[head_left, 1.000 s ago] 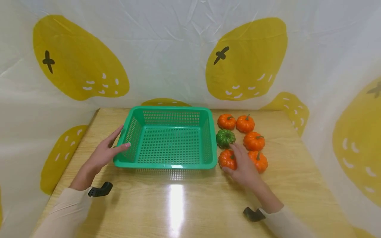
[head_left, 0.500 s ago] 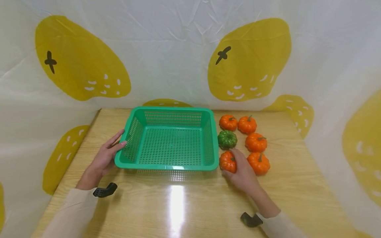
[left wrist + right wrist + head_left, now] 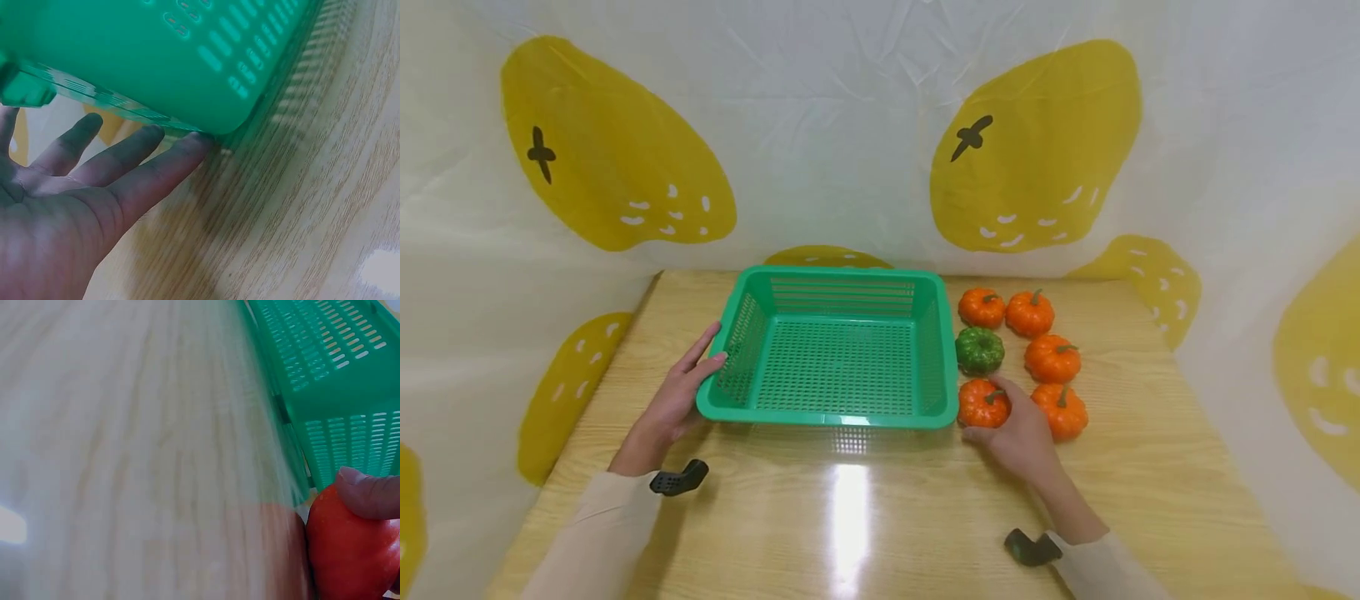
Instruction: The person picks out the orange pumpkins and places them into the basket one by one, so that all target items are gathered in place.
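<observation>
Just right of the basket (image 3: 775, 416), an orange pumpkin (image 3: 979, 406) has been closed upon by the right hand (image 3: 1027, 432): now gripped, apparently unlifted. The basket's left side is touched by the left hand (image 3: 676, 395), fingers extended.

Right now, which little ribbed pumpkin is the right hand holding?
The shiny orange ribbed pumpkin just in front of the green ribbed pumpkin; only it is gripped by the right hand.
</observation>
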Demonstrator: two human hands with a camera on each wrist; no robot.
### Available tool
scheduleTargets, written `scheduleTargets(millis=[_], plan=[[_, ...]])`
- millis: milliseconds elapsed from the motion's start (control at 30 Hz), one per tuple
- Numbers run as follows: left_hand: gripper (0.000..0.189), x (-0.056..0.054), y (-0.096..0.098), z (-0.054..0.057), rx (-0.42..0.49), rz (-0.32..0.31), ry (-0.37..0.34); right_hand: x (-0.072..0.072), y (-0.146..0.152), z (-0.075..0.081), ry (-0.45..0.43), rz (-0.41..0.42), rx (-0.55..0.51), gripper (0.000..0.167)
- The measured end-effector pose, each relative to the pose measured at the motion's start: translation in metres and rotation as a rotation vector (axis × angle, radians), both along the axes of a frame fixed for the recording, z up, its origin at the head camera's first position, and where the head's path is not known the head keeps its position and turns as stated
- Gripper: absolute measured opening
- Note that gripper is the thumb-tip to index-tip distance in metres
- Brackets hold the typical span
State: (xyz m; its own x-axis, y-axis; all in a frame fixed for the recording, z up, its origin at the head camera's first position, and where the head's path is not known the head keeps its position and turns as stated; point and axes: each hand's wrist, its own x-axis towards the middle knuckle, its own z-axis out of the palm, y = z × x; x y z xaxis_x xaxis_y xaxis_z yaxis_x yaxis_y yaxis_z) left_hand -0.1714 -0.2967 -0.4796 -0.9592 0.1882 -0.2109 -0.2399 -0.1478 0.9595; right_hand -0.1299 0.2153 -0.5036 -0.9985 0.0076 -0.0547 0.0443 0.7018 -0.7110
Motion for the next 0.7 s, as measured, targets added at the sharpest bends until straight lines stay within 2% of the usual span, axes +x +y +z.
scheduleTargets(millis=[100, 367, 600, 700], plan=[[0.069, -0.001, 0.002, -0.001, -0.004, -0.026, 0.013, 0.001, 0.002, 0.004, 0.003, -0.024, -0.001, 0.096], [0.064, -0.003, 0.002, -0.001, -0.003, -0.045, 0.021, 0.001, 0.005, 0.017, 0.018, -0.014, 0.001, 0.096], [0.064, 0.000, 0.003, 0.000, 0.001, -0.036, 0.015, 0.001, 0.009, 0.030, 0.116, 0.021, -0.005, 0.087], [0.063, 0.000, 0.003, 0.000, -0.005, -0.028, 0.014, 0.000, 0.010, 0.037, 0.124, 0.032, -0.006, 0.085]])
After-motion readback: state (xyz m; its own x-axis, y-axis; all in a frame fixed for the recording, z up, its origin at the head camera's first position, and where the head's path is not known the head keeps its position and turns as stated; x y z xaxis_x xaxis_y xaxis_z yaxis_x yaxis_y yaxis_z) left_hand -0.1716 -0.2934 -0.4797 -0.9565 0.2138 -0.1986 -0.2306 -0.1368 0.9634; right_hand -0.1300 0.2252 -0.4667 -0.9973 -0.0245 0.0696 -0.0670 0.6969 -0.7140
